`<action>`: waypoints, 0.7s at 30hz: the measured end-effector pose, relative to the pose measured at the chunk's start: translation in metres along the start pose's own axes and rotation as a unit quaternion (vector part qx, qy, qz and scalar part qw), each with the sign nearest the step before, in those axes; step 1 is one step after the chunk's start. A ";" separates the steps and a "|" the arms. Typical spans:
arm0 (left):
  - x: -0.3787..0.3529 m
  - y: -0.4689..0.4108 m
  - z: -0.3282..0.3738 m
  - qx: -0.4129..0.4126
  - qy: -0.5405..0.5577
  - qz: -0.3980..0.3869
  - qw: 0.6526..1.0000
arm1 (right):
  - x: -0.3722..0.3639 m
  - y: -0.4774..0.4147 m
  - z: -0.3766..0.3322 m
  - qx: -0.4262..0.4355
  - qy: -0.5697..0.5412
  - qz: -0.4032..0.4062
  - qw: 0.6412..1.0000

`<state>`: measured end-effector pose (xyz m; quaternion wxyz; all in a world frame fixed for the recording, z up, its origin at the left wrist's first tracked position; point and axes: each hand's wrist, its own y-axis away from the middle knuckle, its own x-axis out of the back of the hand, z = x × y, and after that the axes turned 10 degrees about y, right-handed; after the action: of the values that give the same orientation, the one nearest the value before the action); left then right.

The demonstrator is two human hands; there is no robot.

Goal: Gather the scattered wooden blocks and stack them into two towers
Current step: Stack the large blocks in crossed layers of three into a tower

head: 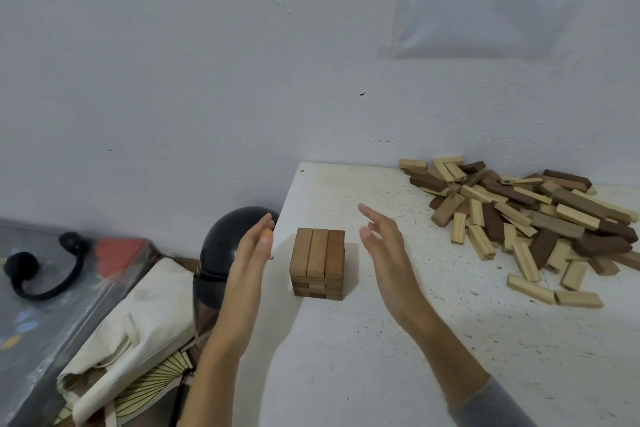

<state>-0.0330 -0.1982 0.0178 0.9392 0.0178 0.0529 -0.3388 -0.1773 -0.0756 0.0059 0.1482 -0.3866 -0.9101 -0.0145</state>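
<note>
left hand (247, 263), right hand (384, 250) flat, empty, flanking tower (318, 262) | tower near left edge of table (346, 357)

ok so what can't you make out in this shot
Head view only:
Stack: lower layers foreshortened from above, uncountable.
Block pile: right end cut by frame edge; under blocks buried.
Wall paper: print cut by top edge, blurred.
Black helmet: partly behind the left hand.

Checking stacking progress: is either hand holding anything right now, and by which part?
Nothing is held. The left hand and right hand are open, flanking the short brown wooden block tower without touching it.
</note>
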 end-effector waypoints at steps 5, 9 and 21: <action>-0.023 -0.003 -0.012 0.060 0.067 0.029 0.996 | -0.037 0.013 0.002 -0.101 -0.115 0.002 0.988; -0.043 0.004 -0.009 0.094 0.117 0.008 0.989 | -0.063 0.017 0.003 -0.117 -0.174 -0.009 0.978; -0.044 0.000 -0.023 0.094 0.113 0.033 0.989 | -0.071 0.020 0.001 -0.095 -0.187 0.012 0.978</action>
<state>-0.0687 -0.1692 -0.0006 0.9322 0.1457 0.1260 -0.3065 -0.1166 -0.1117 -0.0164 -0.0619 -0.4054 -0.9117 -0.0267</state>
